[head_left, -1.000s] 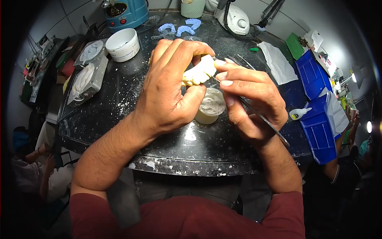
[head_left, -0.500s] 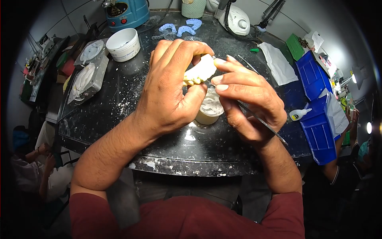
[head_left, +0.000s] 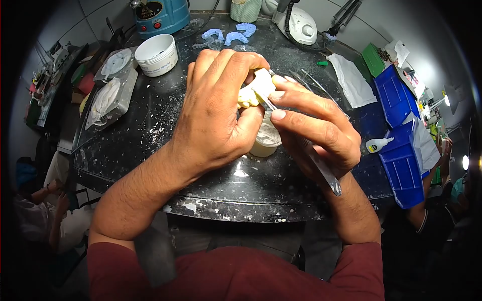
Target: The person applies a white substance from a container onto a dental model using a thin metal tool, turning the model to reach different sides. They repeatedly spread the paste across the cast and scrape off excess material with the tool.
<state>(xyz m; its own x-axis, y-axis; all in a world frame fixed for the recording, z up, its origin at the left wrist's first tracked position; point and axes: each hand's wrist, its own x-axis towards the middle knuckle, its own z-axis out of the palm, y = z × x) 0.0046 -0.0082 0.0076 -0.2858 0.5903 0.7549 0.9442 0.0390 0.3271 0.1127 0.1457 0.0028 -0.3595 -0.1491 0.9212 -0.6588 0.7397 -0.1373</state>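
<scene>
My left hand [head_left: 211, 103] is closed around a pale yellow plaster dental cast [head_left: 264, 82], with the row of teeth facing down and to the left. Part of the cast is hidden behind my fingers. My right hand [head_left: 324, 128] grips a thin metal carving tool [head_left: 324, 173] like a pen. Its tip meets the cast near the teeth, and its flat rounded end sticks out below my palm toward the wrist. Under both hands stands a small round tub [head_left: 264, 149] with white material inside, partly covered by my fingers.
Blue arch-shaped pieces [head_left: 236, 38] lie at the back near a white bucket [head_left: 156, 55] and a blue machine [head_left: 161, 17]. A plaster-smeared metal box [head_left: 114, 100] stands left. Blue trays [head_left: 401, 160], a small bottle [head_left: 377, 144] and a white cloth [head_left: 351, 80] are right.
The carving tool has turned in my right hand, its rear end swinging down and left while its tip lies across the cast's teeth. The cast has shifted slightly right.
</scene>
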